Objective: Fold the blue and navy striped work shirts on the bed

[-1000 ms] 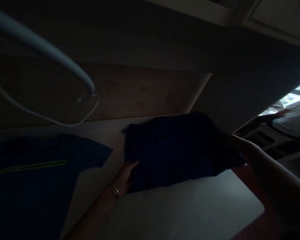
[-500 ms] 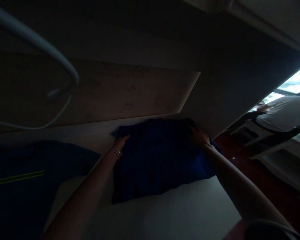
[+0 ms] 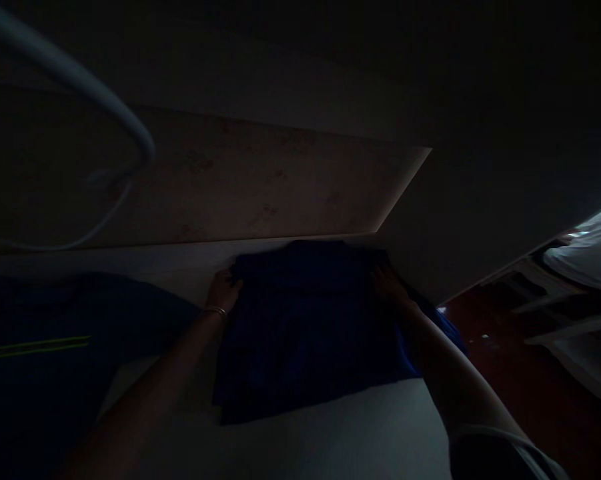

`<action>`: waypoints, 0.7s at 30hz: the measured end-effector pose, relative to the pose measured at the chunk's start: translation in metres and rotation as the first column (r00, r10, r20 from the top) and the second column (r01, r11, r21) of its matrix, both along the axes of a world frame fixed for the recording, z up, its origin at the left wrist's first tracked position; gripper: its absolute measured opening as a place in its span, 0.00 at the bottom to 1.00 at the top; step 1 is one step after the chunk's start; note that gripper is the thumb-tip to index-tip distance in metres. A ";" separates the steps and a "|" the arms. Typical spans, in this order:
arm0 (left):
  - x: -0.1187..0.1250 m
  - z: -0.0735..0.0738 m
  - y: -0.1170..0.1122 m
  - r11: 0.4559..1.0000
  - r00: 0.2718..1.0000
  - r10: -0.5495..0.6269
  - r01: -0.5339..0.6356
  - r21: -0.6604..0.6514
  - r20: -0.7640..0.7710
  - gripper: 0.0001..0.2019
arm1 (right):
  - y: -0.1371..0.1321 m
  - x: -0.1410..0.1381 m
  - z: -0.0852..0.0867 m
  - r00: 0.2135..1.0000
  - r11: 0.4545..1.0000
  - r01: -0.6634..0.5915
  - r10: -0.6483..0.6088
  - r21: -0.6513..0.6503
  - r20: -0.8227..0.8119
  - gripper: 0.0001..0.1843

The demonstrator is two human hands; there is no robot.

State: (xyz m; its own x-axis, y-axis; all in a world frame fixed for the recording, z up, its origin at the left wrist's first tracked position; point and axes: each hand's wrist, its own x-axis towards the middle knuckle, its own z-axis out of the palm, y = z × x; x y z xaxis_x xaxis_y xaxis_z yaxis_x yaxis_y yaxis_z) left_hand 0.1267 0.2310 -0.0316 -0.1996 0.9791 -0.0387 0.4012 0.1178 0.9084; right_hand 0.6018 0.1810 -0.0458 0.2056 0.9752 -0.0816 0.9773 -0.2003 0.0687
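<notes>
A folded dark blue garment (image 3: 305, 327) lies on a white shelf surface (image 3: 340, 440) inside a dim cupboard. My left hand (image 3: 223, 290), with a thin bangle at the wrist, is closed on the garment's far left corner. At the far right corner, close to the cupboard's side wall, my right hand (image 3: 387, 283) rests on the cloth. The darkness hides how its fingers are set.
Another dark blue garment with a yellow-green stripe (image 3: 35, 360) lies at the left. A pale rail with a wire hanger (image 3: 105, 133) hangs above left. Outside the cupboard at right are a reddish floor (image 3: 510, 373), white furniture and a person in a white top (image 3: 590, 247).
Both hands carried the folded garment deeper into the cupboard and set it flat by the back wall. The hands have shifted from its near edge to its far corners.
</notes>
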 end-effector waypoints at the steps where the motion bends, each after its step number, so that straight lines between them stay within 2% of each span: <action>1: 0.003 0.004 -0.008 0.999 0.999 -0.015 0.016 0.043 -0.033 0.30 | 0.000 0.000 -0.003 1.000 1.000 -0.006 0.006 -0.014 0.005 0.27; 3: 0.016 0.012 -0.032 0.974 0.983 -0.118 0.143 0.177 -0.143 0.29 | -0.001 -0.001 -0.005 0.999 0.999 0.046 -0.046 0.008 0.004 0.28; 5: 0.033 0.016 -0.064 0.881 0.898 -0.302 0.391 0.267 -0.321 0.25 | -0.003 -0.003 -0.003 0.991 0.990 0.129 -0.130 0.055 0.022 0.30; 7: 0.047 0.013 -0.097 0.764 0.736 -0.460 0.613 0.202 -0.496 0.23 | -0.007 -0.005 0.002 0.981 0.979 0.180 -0.186 0.099 0.056 0.31; 9: 0.055 0.006 -0.125 0.697 0.584 -0.543 0.715 0.065 -0.604 0.25 | -0.011 -0.010 0.008 0.973 0.969 0.205 -0.217 0.135 0.080 0.30; 11: 0.057 0.002 -0.145 0.694 0.494 -0.534 0.720 -0.021 -0.686 0.28 | -0.016 -0.021 0.016 0.965 0.952 0.236 -0.253 0.196 0.071 0.30; 14: 0.052 0.005 -0.166 0.721 0.462 -0.446 0.693 -0.002 -0.766 0.30 | -0.036 -0.057 0.028 0.970 0.926 0.233 -0.243 0.299 -0.001 0.32; 16: 0.047 0.006 -0.178 0.713 0.450 -0.407 0.700 0.032 -0.795 0.29 | -0.059 -0.090 0.031 0.994 0.945 0.105 -0.102 0.310 -0.026 0.33; 18: 0.042 0.001 -0.191 0.702 0.432 -0.391 0.711 0.041 -0.813 0.29 | -0.090 -0.119 0.027 0.994 0.964 -0.092 0.103 0.248 -0.031 0.32; 19: 0.040 -0.003 -0.197 0.705 0.426 -0.383 0.708 0.039 -0.820 0.29 | -0.105 -0.128 0.022 0.983 0.966 -0.165 0.177 0.198 -0.044 0.31; 21: 0.036 -0.012 -0.206 0.719 0.423 -0.367 0.694 0.036 -0.828 0.29 | -0.132 -0.130 0.011 0.971 0.972 -0.214 0.223 0.099 -0.091 0.32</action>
